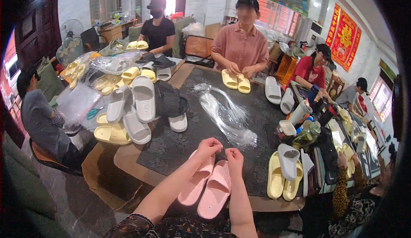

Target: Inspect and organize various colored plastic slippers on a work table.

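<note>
A pair of pink slippers (215, 191) lies at the table's near edge, side by side, with ribbed straps and the toes pointing away from me. My left hand (209, 148) is above the toe of the left slipper, fingertips pinched together. Close beside it, my right hand (234, 158) pinches in the same way over the toe of the right slipper. Something thin and dark seems to run between the fingertips, too small to name. Just beyond my hands, bundles of clear thin plastic strands (224, 113) are spread on the dark tabletop (171, 152).
Grey slippers (144, 98) and yellow slippers (112, 134) are heaped at the left. More yellow slippers (276, 173) lie at the right, near bottles (301, 111) and a jar (286, 128). Across the table a person (242, 45) handles yellow slippers (236, 81). Several other people sit around.
</note>
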A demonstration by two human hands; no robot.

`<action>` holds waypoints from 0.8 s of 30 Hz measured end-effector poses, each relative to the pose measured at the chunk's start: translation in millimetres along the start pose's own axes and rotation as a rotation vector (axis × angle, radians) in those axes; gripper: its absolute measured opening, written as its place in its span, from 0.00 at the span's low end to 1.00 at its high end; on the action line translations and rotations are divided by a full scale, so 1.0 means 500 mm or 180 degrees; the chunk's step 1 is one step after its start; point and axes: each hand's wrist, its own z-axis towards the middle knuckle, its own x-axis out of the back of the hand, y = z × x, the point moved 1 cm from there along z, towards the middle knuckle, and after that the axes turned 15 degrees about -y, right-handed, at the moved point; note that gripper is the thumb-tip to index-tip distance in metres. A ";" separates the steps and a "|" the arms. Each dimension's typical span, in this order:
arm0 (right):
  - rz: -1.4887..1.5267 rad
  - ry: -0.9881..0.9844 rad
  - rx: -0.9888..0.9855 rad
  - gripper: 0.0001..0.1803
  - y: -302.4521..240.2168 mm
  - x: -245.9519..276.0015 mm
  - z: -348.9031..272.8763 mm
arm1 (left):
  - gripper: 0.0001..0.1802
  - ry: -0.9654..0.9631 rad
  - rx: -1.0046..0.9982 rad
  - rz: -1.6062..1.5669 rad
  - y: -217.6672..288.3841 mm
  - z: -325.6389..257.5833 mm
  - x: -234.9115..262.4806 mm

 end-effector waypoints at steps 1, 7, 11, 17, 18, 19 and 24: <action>-0.0041 -0.0082 -0.0005 0.05 -0.010 -0.008 0.000 | 0.08 -0.0019 -0.0061 0.0107 -0.007 0.002 0.008; 0.0120 -0.0186 -0.0134 0.05 0.000 0.003 -0.002 | 0.15 -0.0284 0.0006 -0.0219 -0.005 0.005 -0.007; 0.0053 -0.0213 -0.0045 0.05 -0.009 -0.011 -0.003 | 0.19 -0.0154 -0.0047 -0.0109 -0.010 0.001 0.009; 0.0015 -0.0106 -0.0095 0.04 0.001 0.006 -0.006 | 0.21 -0.0075 0.0037 -0.0053 0.013 0.002 -0.012; 0.0080 -0.0032 -0.0051 0.04 -0.003 0.002 -0.007 | 0.21 -0.0062 0.0036 -0.0047 0.005 0.002 -0.005; 0.0033 -0.0105 -0.0007 0.04 -0.008 -0.004 -0.005 | 0.22 -0.0126 -0.0090 -0.0087 -0.002 0.003 0.002; 0.0141 -0.0469 -0.0170 0.05 -0.008 -0.002 -0.004 | 0.21 -0.0348 0.0015 -0.0080 0.010 -0.003 -0.006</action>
